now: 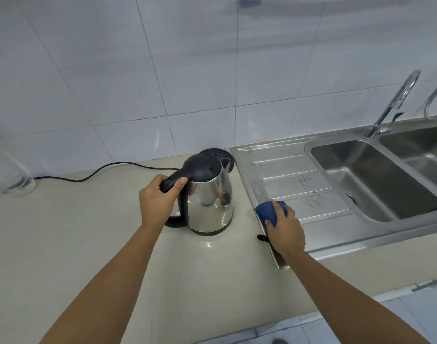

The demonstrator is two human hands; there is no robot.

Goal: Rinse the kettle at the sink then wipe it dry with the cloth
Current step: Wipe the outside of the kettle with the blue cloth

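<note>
far out to the left of the left hand: a clear container [16,180], blurred, against the tiled wall [113,70]. a black cord [100,170] ran along the countertop [88,232] from beside it toward the space behind the left hand.

left hand [160,197]: fingers wrapped round the kettle's black handle near its top, thumb laid over the upper side. firm grip.

kettle [210,202]: steel body, black lid shut, upright, directly right of the left hand. it appeared to stand on the countertop. spout pointed away from the hand, toward the wall. just behind it sat a round black power base [226,153], partly hidden by the lid.

between the two hands: bare beige countertop, with the kettle closer to the left hand.

right hand [285,229]: fingers curled down over a bunched blue cloth [267,213], holding it. the cloth lay under the fingertips at the near left edge of the steel drainboard [286,175], apart from the kettle. a small black loop [263,237] stuck out at the thumb side of the hand.

right of the right hand and farther off: the sink [376,180], basin bare steel, drain visible. beyond it, at the back rim, a tall curved faucet [396,100]. part of a second basin showed at the far right edge.
</note>
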